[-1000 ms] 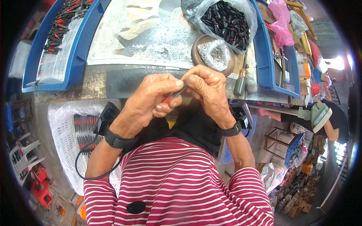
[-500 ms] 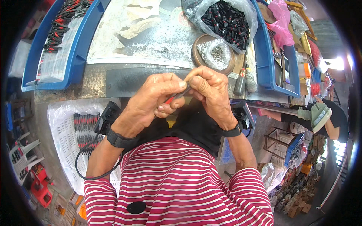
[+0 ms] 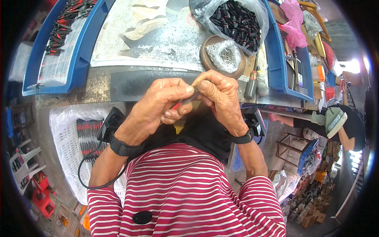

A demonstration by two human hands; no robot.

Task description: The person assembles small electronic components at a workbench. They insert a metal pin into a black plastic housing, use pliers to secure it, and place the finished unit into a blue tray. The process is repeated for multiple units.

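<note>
My left hand (image 3: 165, 100) is closed around a slim red-and-black handled piece (image 3: 179, 105), held at a slant over my lap by the table's front edge. Its red part shows between my fingers, while most of the rest is covered. At the piece's upper end, my right hand (image 3: 219, 94) is closed, with thumb and forefinger pinched together there. The fingertips of both hands meet. Whether a smaller part sits in that pinch is hidden. Beyond the hands stand a round wooden dish (image 3: 205, 55) with small silvery metal pins (image 3: 226, 56) in a clear bag, and a bag of black-and-red parts (image 3: 235, 24).
Blue trays (image 3: 81, 59) (image 3: 290, 91) flank the worktable (image 3: 130, 50); the left one holds red-and-black pieces. A dark-handled screwdriver (image 3: 251, 87) lies right of the dish. A white plastic-lined basket (image 3: 63, 136) with similar pieces sits lower left. Another person (image 3: 350, 125) is at far right.
Both hands keep the same grip on the red-and-black piece and have barely shifted. At far right, the other person's arm has moved slightly.
</note>
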